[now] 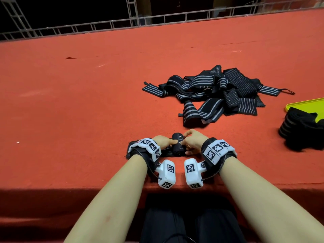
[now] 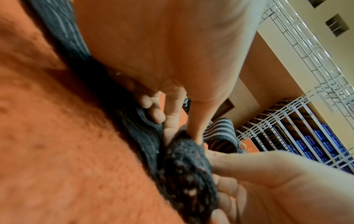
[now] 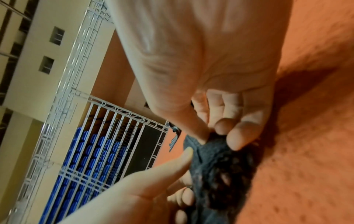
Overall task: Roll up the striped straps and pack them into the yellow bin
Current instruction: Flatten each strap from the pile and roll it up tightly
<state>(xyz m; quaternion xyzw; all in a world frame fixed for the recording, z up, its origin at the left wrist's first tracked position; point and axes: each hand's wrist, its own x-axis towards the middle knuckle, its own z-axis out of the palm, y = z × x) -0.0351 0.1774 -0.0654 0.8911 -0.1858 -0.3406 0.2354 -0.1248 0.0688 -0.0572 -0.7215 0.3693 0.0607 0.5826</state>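
At the worktop's near edge, both hands [image 1: 178, 145] pinch a half-rolled strap [image 1: 178, 143], fingers [image 1: 172, 142] curled on opposite sides, its axis pointing away.

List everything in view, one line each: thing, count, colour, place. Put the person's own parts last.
table: one, red felt-covered, fills the view
loose straps: one tangled pile, black with grey stripes, far right of centre; count unclear
rolled strap: one, black, near edge between both hands, tail trailing left
yellow bin: one, right edge, partly out of view
packed rolls: dark bundle at the bin; count unclear
metal truss: grey, behind the table
left hand: grips the roll
right hand: grips the roll
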